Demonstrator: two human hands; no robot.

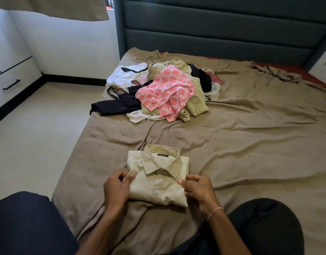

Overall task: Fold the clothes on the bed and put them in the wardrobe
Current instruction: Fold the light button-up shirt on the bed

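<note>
entry, head view. folded cream shirt (158, 183) lies on the bed sheet (250, 144) at lower centre of the frame, collar up and pointing toward the headboard (222, 24), one white button showing on the front.

left hand (116, 188): fingers curled, pinching the left edge of the shirt between thumb and fingertips. right hand (199, 190): fingers curled round the right edge of the shirt, thumb on top of the cloth. a pink bracelet (215, 211) sits on the right wrist. i read both hands as gripping the shirt, which rests flat on the sheet.

pile of clothes (164, 91) at upper centre, well apart from the shirt, unfolded. on top is a pink patterned garment (167, 91); a black garment (116, 105) spills out at the pile's left, and a white garment (125, 74) lies at its upper left. more cream cloth sits under the pink one.

containers: a white cabinet (9, 52) stands at the left edge of the frame. its drawer (9, 89), with a black handle, is shut, so i cannot tell the contents.
</note>
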